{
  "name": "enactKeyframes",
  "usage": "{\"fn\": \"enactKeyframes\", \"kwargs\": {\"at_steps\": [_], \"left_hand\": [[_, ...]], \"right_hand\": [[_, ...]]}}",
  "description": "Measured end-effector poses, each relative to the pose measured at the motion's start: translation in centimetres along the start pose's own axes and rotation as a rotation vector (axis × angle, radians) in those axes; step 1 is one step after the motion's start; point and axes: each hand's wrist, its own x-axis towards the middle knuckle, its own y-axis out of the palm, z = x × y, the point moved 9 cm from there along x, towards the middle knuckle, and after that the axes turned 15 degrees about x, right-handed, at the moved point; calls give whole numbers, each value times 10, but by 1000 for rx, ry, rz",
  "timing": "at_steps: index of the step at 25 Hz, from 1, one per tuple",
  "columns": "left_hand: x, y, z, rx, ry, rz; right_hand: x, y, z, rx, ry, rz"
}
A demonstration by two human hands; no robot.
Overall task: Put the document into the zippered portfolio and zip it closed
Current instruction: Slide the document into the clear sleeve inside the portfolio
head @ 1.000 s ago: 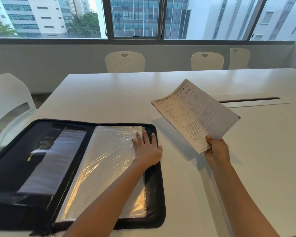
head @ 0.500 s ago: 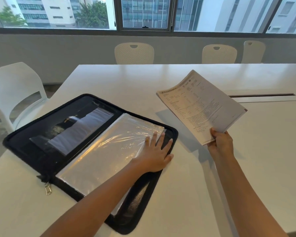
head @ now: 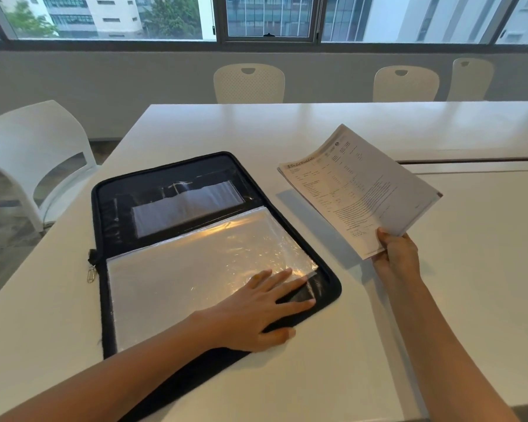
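Note:
The black zippered portfolio (head: 104, 300) lies open on the white table (head: 287, 132), turned at an angle. Its near half holds shiny clear plastic sleeves (head: 180, 278); its far half has a see-through pocket. A metal zipper pull (head: 91, 274) hangs at its left edge. My left hand (head: 256, 312) rests flat, fingers spread, on the sleeves near the portfolio's right corner. My right hand (head: 397, 254) holds the printed document (head: 357, 190), several stapled sheets, by its lower corner, raised above the table to the right of the portfolio.
A white chair (head: 34, 153) stands at the table's left end. Three more white chairs (head: 249, 83) line the far side under the windows. A long cable slot (head: 470, 161) runs across the table at the right.
The portfolio has turned clockwise and slid toward the table's middle under my left hand. The document stays raised in my right hand, roughly where it was.

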Motion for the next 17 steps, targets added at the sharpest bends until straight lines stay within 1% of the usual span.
{"fn": "enactKeyframes", "kwargs": {"at_steps": [4, 6, 7, 9, 10, 11, 12, 14, 15, 17], "left_hand": [[-19, -9, -11, -90, -10, -74], [-22, -15, -10, -169, -59, -112], [-19, -20, -5, -215, -110, -149], [-7, -33, 16, -285, -313, -248], [1, -39, 30, -260, -442, -287], [9, -43, 44, -178, -565, -291], [18, -45, 56, -69, -670, -250], [34, -39, 80, 69, -806, -68], [38, -32, 89, 82, -841, 15], [45, -20, 98, 81, -857, 101]], "right_hand": [[-2, -5, -2, -9, 1, -25], [-1, -8, 0, -26, 2, -34], [-1, -10, 2, -29, 0, -37], [1, -11, 8, -27, -8, -37], [2, -12, 12, -26, -12, -32], [2, -12, 15, -27, -13, -26], [2, -11, 18, -30, -13, -20], [3, -10, 23, -33, -12, -12], [4, -10, 25, -30, -12, -8], [6, -10, 30, -10, -15, -4]]}}
